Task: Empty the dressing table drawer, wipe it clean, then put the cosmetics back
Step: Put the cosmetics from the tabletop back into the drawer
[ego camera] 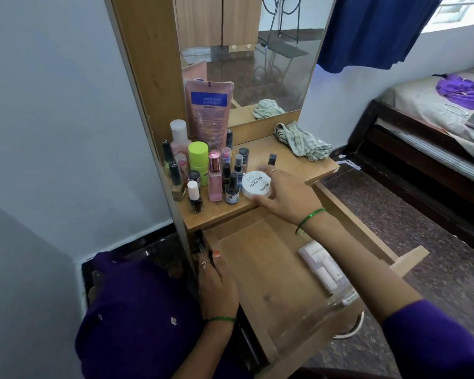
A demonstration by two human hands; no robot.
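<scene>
Right hand (282, 198): it reaches over the open drawer to the front edge of the dressing table top. Its fingers and thumb curl round a round white tub.
Round white tub (257, 185): it sits near the front edge of the top, just right of the small bottles. Its lid says "nail polish".
Left hand (216, 283): it holds the left side wall of the drawer, thumb on top of the wall.
Drawer (257, 269): it is pulled far out. Most of its wooden floor is bare.
Clear box (323, 265): it lies in the drawer by the right wall. White things are inside it.
Small bottles (203, 173): many stand close together at the left side of the top. One has a bright green cap (198, 152).
Pink tube (208, 110): it stands at the back left, leaning on the mirror (257, 64).
Checked cloth (301, 142): it lies bunched up at the back right corner of the top.
Dressing table top (285, 160): it is light wood.
Bed (422, 110): it is off to the right, with a purple cloth on it.
</scene>
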